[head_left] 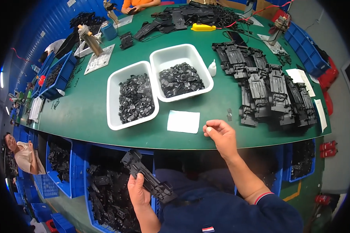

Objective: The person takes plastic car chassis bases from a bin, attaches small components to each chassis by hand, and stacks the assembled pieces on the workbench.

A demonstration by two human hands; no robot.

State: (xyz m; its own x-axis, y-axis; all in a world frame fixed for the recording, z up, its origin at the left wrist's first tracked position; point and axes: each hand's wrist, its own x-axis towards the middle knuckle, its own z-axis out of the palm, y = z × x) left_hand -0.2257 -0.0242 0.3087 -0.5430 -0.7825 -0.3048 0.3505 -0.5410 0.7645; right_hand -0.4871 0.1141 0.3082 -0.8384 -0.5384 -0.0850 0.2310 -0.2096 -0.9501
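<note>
My left hand grips a long black plastic chassis-like part, held tilted in front of my body below the table edge. My right hand hovers by the front edge of the green table with thumb and fingertips pinched together; whatever may be between them is too small to make out. Ahead of it lies a white sheet of paper. Beyond the paper stand two white tubs, the left tub and the right tub, both holding many small black pieces. A few small pieces lie right of my right hand.
Stacked black plastic parts cover the table's right side. A small white bottle stands beside the right tub. Blue crates of black parts sit below the table edge. Another person in orange works across the table.
</note>
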